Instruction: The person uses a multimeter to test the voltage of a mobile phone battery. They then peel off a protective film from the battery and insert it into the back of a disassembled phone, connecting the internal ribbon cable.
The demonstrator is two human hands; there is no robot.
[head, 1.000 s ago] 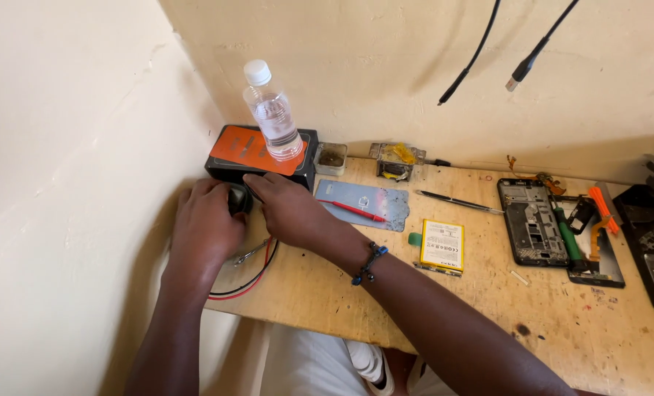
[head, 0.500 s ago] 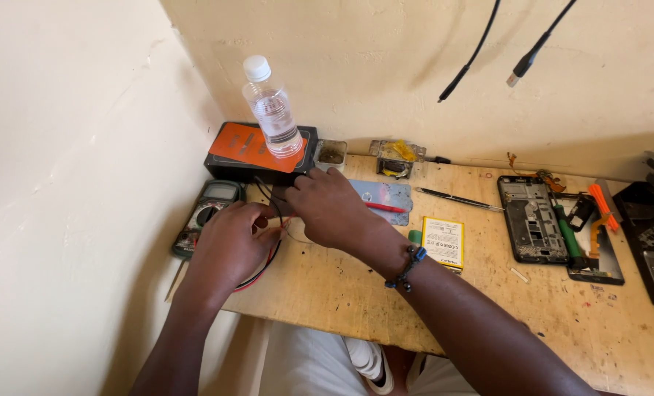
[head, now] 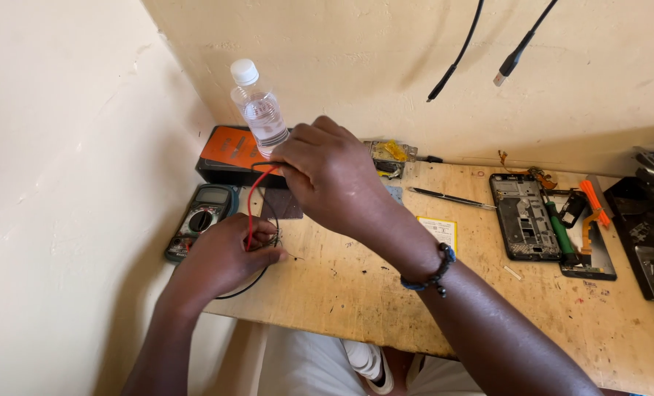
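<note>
My right hand (head: 327,172) is raised over the bench and pinches the red and black test leads (head: 251,209) between thumb and fingers. Lower down, my left hand (head: 221,260) grips the same leads close to the table, with a thin probe tip poking out to the right. A dark multimeter (head: 199,218) lies just left of my left hand, near the wall. Behind my right hand a clear plastic bottle (head: 259,114) stands on an orange and black box (head: 232,154).
A wooden bench (head: 386,293) runs along the wall. On it lie a yellow battery (head: 438,229), a black pen-like tool (head: 448,196), an opened phone frame (head: 523,214), green and orange tools (head: 572,224) and dark parts at the right edge. Two cables (head: 488,44) hang from above.
My right hand has lifted and moved right, pulling the leads up. My left hand slid down and right, uncovering the multimeter, and now holds the leads near the table.
</note>
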